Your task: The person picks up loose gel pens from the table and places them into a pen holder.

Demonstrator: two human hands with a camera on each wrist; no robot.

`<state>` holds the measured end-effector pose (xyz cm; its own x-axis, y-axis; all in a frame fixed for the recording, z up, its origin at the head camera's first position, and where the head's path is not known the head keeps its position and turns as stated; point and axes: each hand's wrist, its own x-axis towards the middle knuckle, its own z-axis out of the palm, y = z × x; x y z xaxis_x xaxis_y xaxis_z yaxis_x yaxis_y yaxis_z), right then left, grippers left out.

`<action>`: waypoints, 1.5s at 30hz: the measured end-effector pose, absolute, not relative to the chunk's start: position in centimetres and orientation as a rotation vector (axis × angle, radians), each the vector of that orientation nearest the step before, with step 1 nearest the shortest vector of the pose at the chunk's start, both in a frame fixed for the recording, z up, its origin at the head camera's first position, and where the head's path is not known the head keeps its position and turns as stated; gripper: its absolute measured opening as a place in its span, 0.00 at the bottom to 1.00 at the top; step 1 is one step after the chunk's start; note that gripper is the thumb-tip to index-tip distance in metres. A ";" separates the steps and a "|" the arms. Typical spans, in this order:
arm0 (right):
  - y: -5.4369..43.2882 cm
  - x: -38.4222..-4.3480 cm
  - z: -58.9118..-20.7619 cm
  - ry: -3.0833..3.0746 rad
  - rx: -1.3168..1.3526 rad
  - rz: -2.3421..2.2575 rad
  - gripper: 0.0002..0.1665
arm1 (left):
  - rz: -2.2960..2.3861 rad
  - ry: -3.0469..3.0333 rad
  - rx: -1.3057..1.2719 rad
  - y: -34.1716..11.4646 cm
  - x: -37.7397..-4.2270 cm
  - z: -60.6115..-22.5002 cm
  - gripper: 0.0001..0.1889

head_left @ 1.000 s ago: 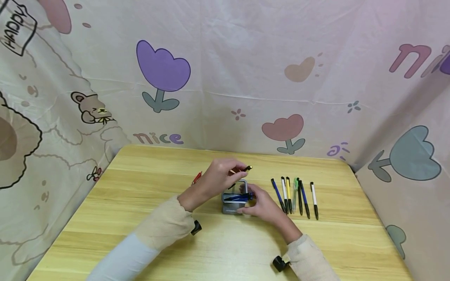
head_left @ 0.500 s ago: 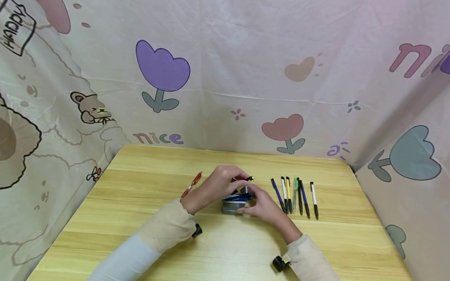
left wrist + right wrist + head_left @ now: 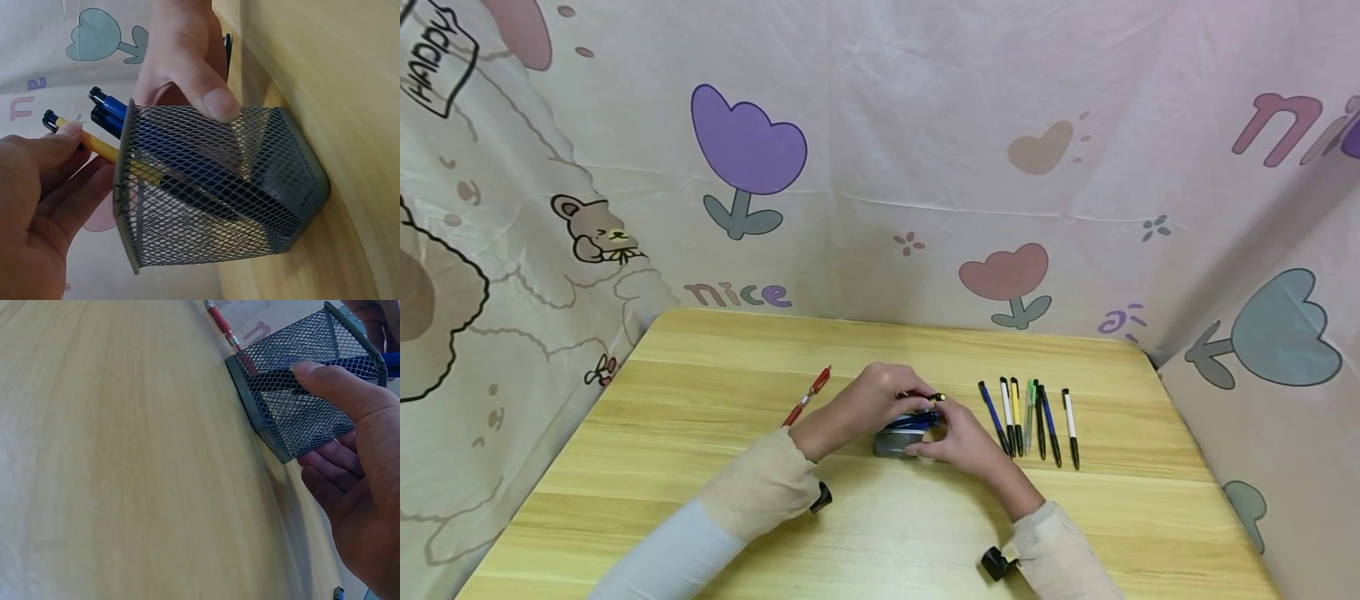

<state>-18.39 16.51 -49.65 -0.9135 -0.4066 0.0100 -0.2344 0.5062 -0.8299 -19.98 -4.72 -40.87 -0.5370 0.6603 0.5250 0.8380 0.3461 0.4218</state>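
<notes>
Left hand pinches a yellow pen, its tip already inside the mesh pen holder; right hand grips the holder's side, thumb on the mesh, mid-desk. Holder already has blue pens. Red pen lies toward the desk's left edge, a pen row toward the right; backdrop cloth reads "nice" and "HAPPY".
</notes>
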 end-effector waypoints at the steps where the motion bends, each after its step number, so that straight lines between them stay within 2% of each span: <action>1: 16.5 -18.4 -49.6 2.559 -0.553 -1.368 0.42 | -0.974 -2.353 -1.344 -4.7 -20.0 -41.0 0.08; 19: 16.5 -18.4 -49.8 2.516 -0.622 -1.428 0.47 | -0.928 -2.436 -1.374 -4.9 -20.2 -42.1 0.10; 45: 16.5 -18.4 -49.8 2.522 -0.630 -1.417 0.48 | -0.808 -2.478 -1.411 -5.4 -20.3 -42.4 0.08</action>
<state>-18.39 16.50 -49.79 -0.8939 -0.4457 0.0488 -0.2734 0.4557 -0.8471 -20.30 -5.43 -42.39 -0.5346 0.7417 0.4050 0.8379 0.4029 0.3682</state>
